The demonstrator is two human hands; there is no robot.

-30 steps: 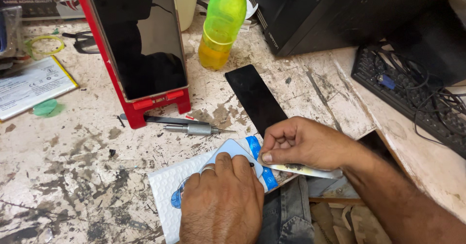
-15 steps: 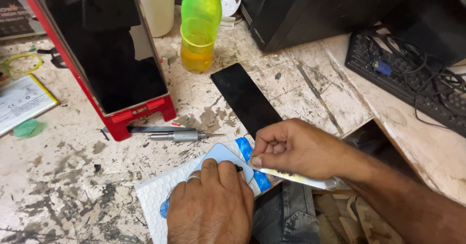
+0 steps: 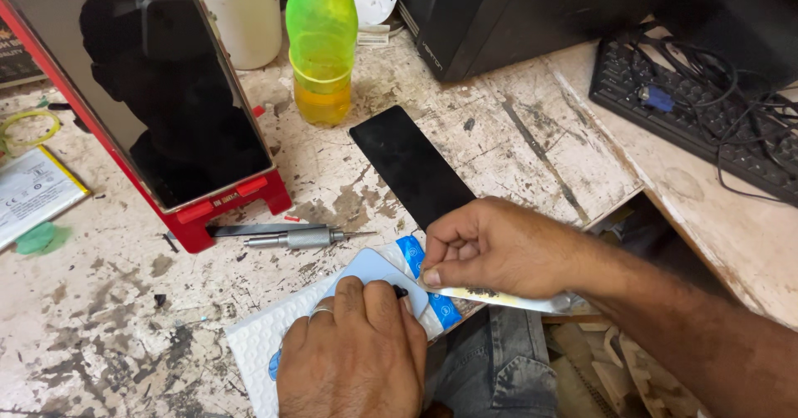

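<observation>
Left hand [image 3: 353, 351] lies flat w/ fingers together, pressing a white-and-blue pouch [image 3: 391, 277] at the desk [image 3: 100, 335] edge. Right hand [image 3: 499, 248] pinches a thin pale strip [image 3: 507, 300] beside it, fingers closed. Farther: metal screwdriver [image 3: 299, 238], black glass panel [image 3: 411, 164], red stand [image 3: 224, 206], green bottle [image 3: 322, 44], keyboard [image 3: 690, 110].

Both hands sit low and close together at the near edge of the view. The left hand [image 3: 353, 351] lies palm down with its back up, fingers pointing away and pressed flat, a ring on one finger. The right hand [image 3: 499, 248] comes in from the right on a bare forearm, curled into a loose fist, thumb and forefinger pinched together at the tips just beside the left hand's fingertips [image 3: 391, 293].
</observation>
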